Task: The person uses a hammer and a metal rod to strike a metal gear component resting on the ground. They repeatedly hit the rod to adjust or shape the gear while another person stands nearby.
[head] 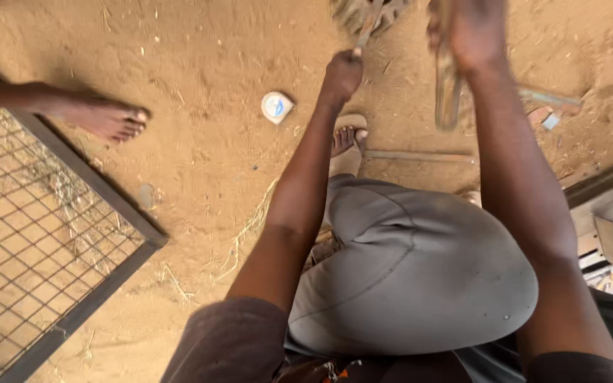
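Observation:
My left hand [342,72] is closed around a thin metal rod [367,27] that points up into a rough round object [363,10] at the top edge of the head view. My right hand [471,30] grips the handle of a long metal tool [448,92], blurred, which hangs down below the fist. Both arms reach forward over my bent knee in grey trousers [413,276]. My foot in a sandal [347,142] rests on the sandy ground just beneath the left hand.
A metal frame with wire mesh [72,234] lies on the sand at the left. Another person's bare foot [104,117] stands beside it. A small white lid [276,107] lies on the ground. A metal bar [420,156] and scrap pieces [611,234] lie at the right.

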